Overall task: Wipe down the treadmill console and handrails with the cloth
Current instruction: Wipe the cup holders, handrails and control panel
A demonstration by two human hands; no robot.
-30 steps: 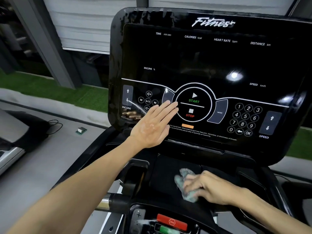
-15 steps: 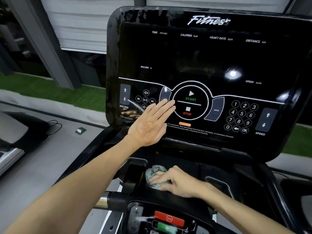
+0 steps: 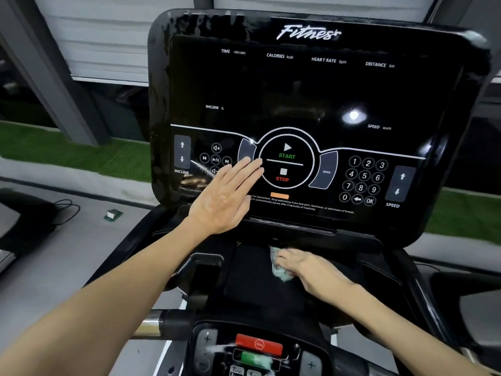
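Note:
The glossy black treadmill console (image 3: 311, 99) fills the upper middle of the view, with START and STOP buttons and a number pad. My left hand (image 3: 225, 196) lies flat with straight fingers against the lower left of the panel, beside the START ring. Below the screen is a dark tray shelf (image 3: 249, 272). My right hand (image 3: 306, 267) presses a pale green cloth (image 3: 279, 270) onto this shelf near its back edge; most of the cloth is hidden under my fingers. A metal handrail bar (image 3: 151, 325) crosses below on the left.
A red stop button (image 3: 259, 344) and green button (image 3: 254, 358) sit on the lower control pod at the bottom. Cup-holder recesses (image 3: 202, 278) flank the shelf. Grey floor, a small green box (image 3: 112, 214), a cable and another machine (image 3: 16, 213) lie to the left.
My right hand has slid the cloth along the shelf: left at first, then back to the right and farther toward the screen's base. My left hand has stayed on the panel.

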